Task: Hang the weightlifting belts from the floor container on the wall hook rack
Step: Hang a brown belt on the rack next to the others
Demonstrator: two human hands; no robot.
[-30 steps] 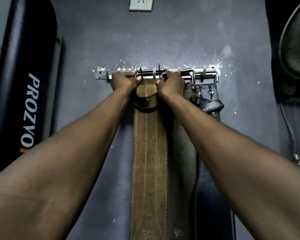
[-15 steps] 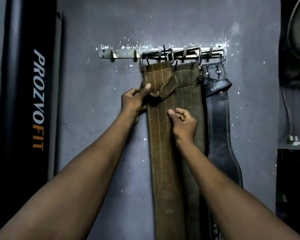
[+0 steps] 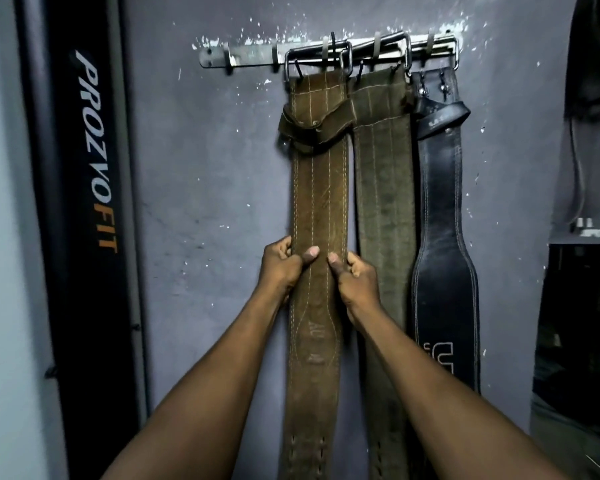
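Note:
A metal wall hook rack (image 3: 250, 58) is fixed high on the grey wall. Three belts hang from it by their buckles. The brown suede belt (image 3: 319, 188) is the leftmost, with its loose strap end folded near the top. An olive belt (image 3: 383, 188) hangs beside it, and a black leather belt (image 3: 442, 209) is at the right. My left hand (image 3: 279, 268) grips the brown belt's left edge at mid-length, thumb on its face. My right hand (image 3: 355, 277) grips its right edge at the same height. The floor container is out of view.
A tall black padded bag (image 3: 84, 216) marked PROZOFIT stands at the left against the wall. At the right are a dark shelf or cabinet (image 3: 582, 306) and a hanging cable (image 3: 581, 174). One hook at the rack's left end is bare.
Both hands slid down from the buckle at the rack to the brown belt's middle. The belt now hangs by its buckle on the hooks.

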